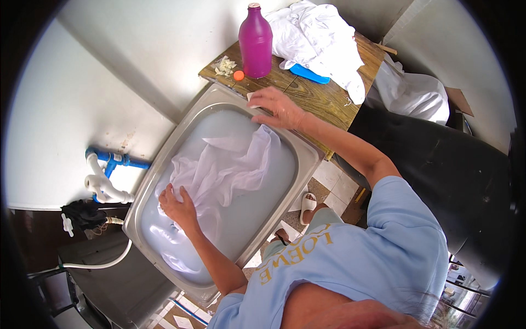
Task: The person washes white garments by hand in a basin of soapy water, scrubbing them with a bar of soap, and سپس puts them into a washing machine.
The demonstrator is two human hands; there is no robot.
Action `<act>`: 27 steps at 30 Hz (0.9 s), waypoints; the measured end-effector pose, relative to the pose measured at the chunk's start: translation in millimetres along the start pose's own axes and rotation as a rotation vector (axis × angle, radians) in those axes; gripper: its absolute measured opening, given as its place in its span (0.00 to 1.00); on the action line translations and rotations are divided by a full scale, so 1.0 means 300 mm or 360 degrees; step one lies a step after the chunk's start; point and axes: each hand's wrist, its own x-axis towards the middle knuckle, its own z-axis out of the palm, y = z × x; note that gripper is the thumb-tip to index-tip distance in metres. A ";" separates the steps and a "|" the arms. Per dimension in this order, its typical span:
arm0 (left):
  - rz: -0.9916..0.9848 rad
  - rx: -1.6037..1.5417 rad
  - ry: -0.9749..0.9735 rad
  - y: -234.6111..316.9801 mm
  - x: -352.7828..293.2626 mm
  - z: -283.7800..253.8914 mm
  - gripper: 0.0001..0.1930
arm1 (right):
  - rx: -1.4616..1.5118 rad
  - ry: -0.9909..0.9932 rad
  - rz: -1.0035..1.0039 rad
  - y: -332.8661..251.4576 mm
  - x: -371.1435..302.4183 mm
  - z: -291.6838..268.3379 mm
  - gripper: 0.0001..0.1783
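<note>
A wet white cloth (235, 170) lies bunched in cloudy water inside a metal sink basin (298, 178). At the basin's left side, my left hand (178, 207) rests on the cloth, thumb and forefinger apart; its other fingertips are partly hidden. My right hand (278, 108) is over the far rim, slightly blurred. Its thumb and fingers curl around a small pale block (251, 100) that looks like a bar of soap. More white fabric (178, 262) shows beneath the water at the near left.
Beyond the basin stands a wooden table (323, 104) with a purple bottle (256, 46), an orange cap (239, 75), pale shavings (224, 66), a blue plastic piece (309, 73) and piled white clothes (315, 35). Pipes (112, 159) run along the left wall. A black padded surface (438, 170) is at right.
</note>
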 end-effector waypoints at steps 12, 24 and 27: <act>0.0553 0.0239 -0.0912 0.433 0.019 0.263 0.19 | 0.0923 -0.1182 0.0512 -0.192 -0.075 0.303 0.21; 0.0756 0.0637 -0.0967 0.245 0.039 0.320 0.07 | 0.0449 -0.0312 0.1479 -0.108 0.066 0.621 0.09; 0.0856 0.0587 -0.0925 0.183 0.014 0.308 0.05 | 0.1550 0.0013 0.1823 -0.164 0.115 0.684 0.07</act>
